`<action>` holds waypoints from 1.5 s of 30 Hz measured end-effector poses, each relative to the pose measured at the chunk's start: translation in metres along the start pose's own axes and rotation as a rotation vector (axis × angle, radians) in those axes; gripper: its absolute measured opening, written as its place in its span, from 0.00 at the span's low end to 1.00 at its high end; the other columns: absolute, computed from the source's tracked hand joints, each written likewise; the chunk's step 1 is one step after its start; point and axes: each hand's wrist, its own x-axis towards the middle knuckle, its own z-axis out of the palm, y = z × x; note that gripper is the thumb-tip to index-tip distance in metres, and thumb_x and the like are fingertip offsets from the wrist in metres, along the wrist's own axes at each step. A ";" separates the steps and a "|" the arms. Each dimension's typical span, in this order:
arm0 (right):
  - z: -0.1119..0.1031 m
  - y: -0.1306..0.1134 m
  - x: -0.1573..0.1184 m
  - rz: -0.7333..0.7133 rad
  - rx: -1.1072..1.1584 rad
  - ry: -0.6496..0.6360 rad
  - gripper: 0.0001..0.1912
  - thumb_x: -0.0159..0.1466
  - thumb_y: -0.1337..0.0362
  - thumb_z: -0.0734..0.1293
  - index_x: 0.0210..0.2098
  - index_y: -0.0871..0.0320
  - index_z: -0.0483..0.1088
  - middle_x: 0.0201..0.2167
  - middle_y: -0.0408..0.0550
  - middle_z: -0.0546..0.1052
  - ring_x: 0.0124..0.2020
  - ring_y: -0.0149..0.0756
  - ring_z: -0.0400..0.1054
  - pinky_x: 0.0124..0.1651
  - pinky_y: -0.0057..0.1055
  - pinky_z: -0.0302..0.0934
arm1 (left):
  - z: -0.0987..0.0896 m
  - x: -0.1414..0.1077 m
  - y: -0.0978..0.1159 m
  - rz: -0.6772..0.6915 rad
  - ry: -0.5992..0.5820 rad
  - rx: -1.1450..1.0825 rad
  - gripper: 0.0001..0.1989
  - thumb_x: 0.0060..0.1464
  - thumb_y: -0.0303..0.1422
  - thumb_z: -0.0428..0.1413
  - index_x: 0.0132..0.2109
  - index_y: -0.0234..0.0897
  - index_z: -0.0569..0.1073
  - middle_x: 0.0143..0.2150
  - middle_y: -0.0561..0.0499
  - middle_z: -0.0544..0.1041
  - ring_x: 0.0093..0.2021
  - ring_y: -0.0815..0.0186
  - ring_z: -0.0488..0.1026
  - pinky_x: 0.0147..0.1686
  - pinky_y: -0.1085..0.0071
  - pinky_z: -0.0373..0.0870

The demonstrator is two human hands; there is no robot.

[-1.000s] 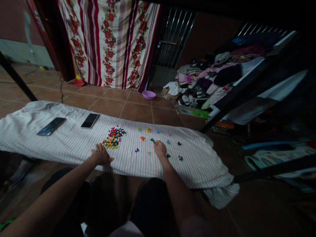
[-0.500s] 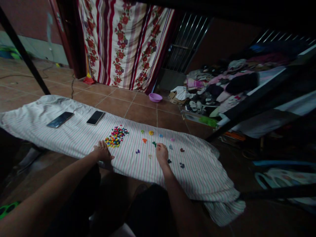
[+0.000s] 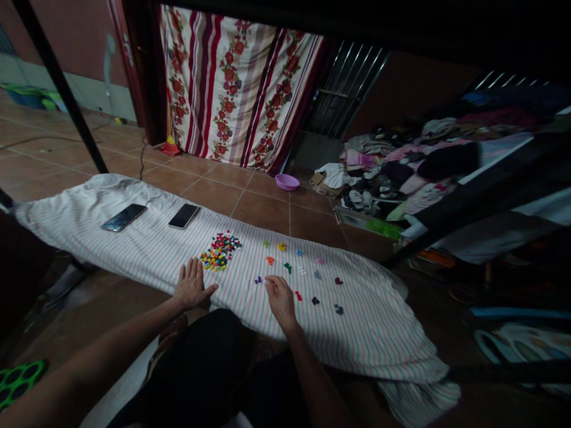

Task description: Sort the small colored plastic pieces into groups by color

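A heap of small mixed-colour pieces (image 3: 220,252) lies on a striped cloth (image 3: 151,249). My left hand (image 3: 191,285) rests flat at the heap's near left edge, fingers spread, holding nothing. To the right, small single-colour groups are spread out, among them orange (image 3: 270,261), yellow (image 3: 281,246), dark green (image 3: 288,268), purple (image 3: 258,280), red (image 3: 298,295) and black (image 3: 316,301). My right hand (image 3: 279,297) is just right of the purple group, its thumb and fingertips drawn together; whatever is between them is too small to make out.
Two phones (image 3: 124,217) (image 3: 184,216) lie on the cloth's left part. Beyond it are a purple basin (image 3: 287,182), a floral curtain (image 3: 241,89) and a pile of clothes (image 3: 401,160). Dark poles (image 3: 60,83) slant at both sides.
My right hand has moved from beside the dark green group nearer to me and left, by the purple one. My left hand now lies flatter with fingers more spread. The camera view has shifted slightly.
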 end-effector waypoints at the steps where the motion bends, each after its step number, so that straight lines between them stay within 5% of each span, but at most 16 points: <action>1: 0.003 -0.002 -0.004 -0.004 0.013 -0.016 0.13 0.64 0.65 0.58 0.38 0.55 0.74 0.38 0.50 0.77 0.41 0.37 0.72 0.45 0.34 0.68 | 0.002 0.003 0.001 -0.002 0.028 -0.016 0.52 0.53 0.61 0.38 0.68 0.17 0.48 0.70 0.29 0.47 0.71 0.46 0.42 0.67 0.50 0.39; 8: 0.034 -0.013 -0.018 -0.024 0.027 -0.071 0.12 0.63 0.65 0.58 0.37 0.54 0.74 0.36 0.49 0.77 0.40 0.37 0.72 0.44 0.33 0.68 | 0.007 0.042 0.007 -0.002 0.111 -0.117 0.49 0.54 0.60 0.40 0.69 0.24 0.46 0.70 0.30 0.47 0.71 0.45 0.43 0.66 0.48 0.44; 13: 0.072 -0.029 -0.004 -0.082 0.014 -0.069 0.17 0.65 0.68 0.55 0.42 0.55 0.74 0.40 0.50 0.77 0.45 0.37 0.72 0.51 0.36 0.67 | 0.006 0.055 0.001 0.201 0.139 -0.098 0.41 0.58 0.55 0.40 0.68 0.31 0.52 0.71 0.36 0.49 0.71 0.51 0.43 0.66 0.50 0.44; 20: 0.129 -0.020 0.061 -0.024 -0.045 0.065 0.24 0.63 0.70 0.53 0.55 0.61 0.69 0.56 0.58 0.71 0.60 0.41 0.62 0.63 0.47 0.58 | 0.012 0.065 -0.014 0.493 0.302 -0.088 0.34 0.60 0.52 0.42 0.67 0.38 0.56 0.70 0.40 0.53 0.71 0.53 0.48 0.65 0.51 0.49; 25: 0.151 -0.001 0.114 0.019 -0.081 0.094 0.25 0.64 0.68 0.53 0.57 0.58 0.67 0.56 0.54 0.71 0.62 0.39 0.60 0.65 0.44 0.55 | 0.016 0.079 -0.023 0.461 0.335 -0.095 0.36 0.60 0.53 0.41 0.67 0.34 0.57 0.68 0.37 0.57 0.69 0.52 0.51 0.65 0.53 0.51; 28: 0.162 0.000 0.122 0.019 -0.126 0.028 0.24 0.64 0.67 0.53 0.57 0.59 0.67 0.57 0.55 0.71 0.62 0.40 0.60 0.66 0.45 0.54 | 0.019 0.082 -0.024 0.451 0.341 -0.096 0.37 0.60 0.53 0.40 0.68 0.33 0.55 0.68 0.36 0.58 0.69 0.52 0.53 0.64 0.54 0.52; 33: 0.171 -0.009 0.093 -0.155 -0.170 -0.036 0.25 0.66 0.67 0.52 0.60 0.59 0.66 0.60 0.54 0.68 0.65 0.40 0.55 0.67 0.46 0.53 | 0.019 0.081 -0.023 0.456 0.360 -0.108 0.36 0.60 0.52 0.41 0.67 0.33 0.56 0.68 0.35 0.58 0.68 0.51 0.54 0.64 0.53 0.53; 38: 0.158 -0.015 0.073 -0.331 -0.100 -0.099 0.25 0.67 0.66 0.51 0.61 0.58 0.65 0.60 0.53 0.69 0.64 0.39 0.59 0.65 0.46 0.57 | 0.015 0.080 -0.022 0.461 0.368 -0.102 0.34 0.61 0.51 0.41 0.67 0.34 0.58 0.68 0.36 0.58 0.68 0.51 0.55 0.63 0.53 0.54; 45: 0.151 -0.019 0.125 -0.282 -0.104 -0.121 0.25 0.64 0.73 0.53 0.56 0.59 0.69 0.57 0.53 0.72 0.61 0.36 0.62 0.65 0.40 0.55 | 0.016 0.079 -0.022 0.491 0.410 -0.081 0.33 0.61 0.49 0.41 0.67 0.35 0.57 0.68 0.37 0.58 0.68 0.52 0.55 0.64 0.53 0.53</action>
